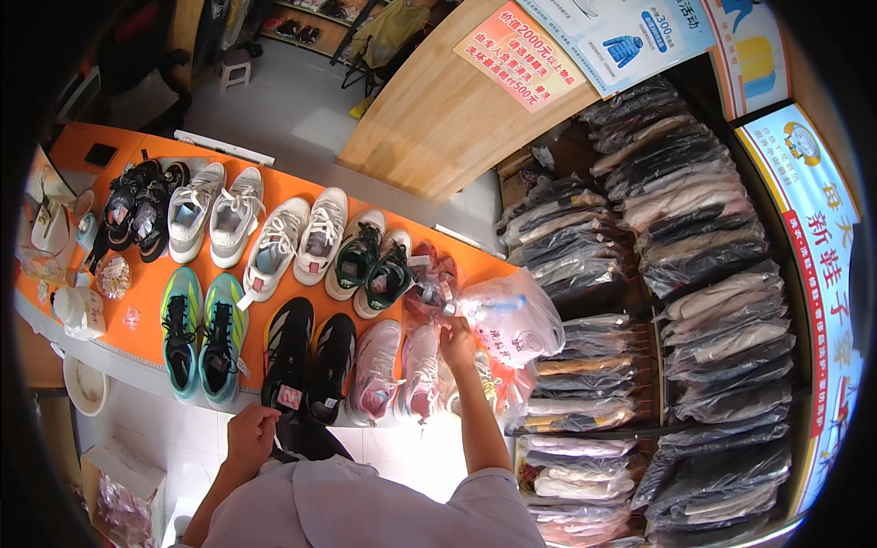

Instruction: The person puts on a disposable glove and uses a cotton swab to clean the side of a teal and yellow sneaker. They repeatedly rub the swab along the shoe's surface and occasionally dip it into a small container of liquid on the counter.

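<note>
My left hand (250,433) is at the table's front edge with curled fingers, just left of a black sneaker (289,349) that has a pink tag (289,396) in it. Whether anything small is between those fingers is unclear. My right hand (458,342) reaches over the table's right part, fingertips beside a red item in clear plastic (433,277). Its grip is too small to make out. To its left stands a pair of pink sneakers (376,366); to its right lies a full whitish plastic bag (510,318) bearing writing. Part of another pair (485,375) shows behind my forearm.
The orange table (144,288) also bears teal running shoes (181,335), white sneakers (277,240), dark green sneakers (356,257), black shoes (147,212) and a phone (101,155). Racks of plastic-wrapped garments (699,226) rise on the right. A carton (123,486) stands at lower left.
</note>
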### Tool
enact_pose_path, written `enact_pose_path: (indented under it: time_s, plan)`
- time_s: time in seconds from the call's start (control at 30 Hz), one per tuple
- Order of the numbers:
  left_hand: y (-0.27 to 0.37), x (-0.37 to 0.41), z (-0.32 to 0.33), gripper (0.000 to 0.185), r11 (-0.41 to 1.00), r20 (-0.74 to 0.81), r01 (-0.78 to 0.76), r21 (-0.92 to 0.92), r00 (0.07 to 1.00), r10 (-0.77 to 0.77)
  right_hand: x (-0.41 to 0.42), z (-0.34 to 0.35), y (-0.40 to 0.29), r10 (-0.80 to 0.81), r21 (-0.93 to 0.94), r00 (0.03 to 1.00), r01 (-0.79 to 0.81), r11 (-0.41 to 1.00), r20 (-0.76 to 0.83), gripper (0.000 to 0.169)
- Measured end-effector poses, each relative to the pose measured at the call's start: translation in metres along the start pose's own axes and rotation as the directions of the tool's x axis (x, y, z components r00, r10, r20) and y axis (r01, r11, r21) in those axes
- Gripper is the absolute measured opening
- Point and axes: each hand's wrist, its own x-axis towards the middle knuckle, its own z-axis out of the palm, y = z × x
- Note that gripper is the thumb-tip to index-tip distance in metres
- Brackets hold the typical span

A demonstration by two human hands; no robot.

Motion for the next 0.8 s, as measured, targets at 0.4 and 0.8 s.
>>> enact_pose_path:
  time_s: [0.4, 0.8]
  plan:
    - [0.032, -0.015, 0.110, 0.016, 0.956, -0.380, 0.281, 0.080, 0.896, -0.232, 0.166, 0.057, 0.263, 0.167, -0.346, 0.984, -0.137, 0.928, 0.058, 0.042]
    - [0.070, 0.004, 0.236, 0.012, 0.784, -0.485, 0.603, 0.149, 0.735, -0.473, 0.313, 0.164, 0.388, 0.459, -0.346, 0.850, -0.363, 0.865, 0.256, 0.069]
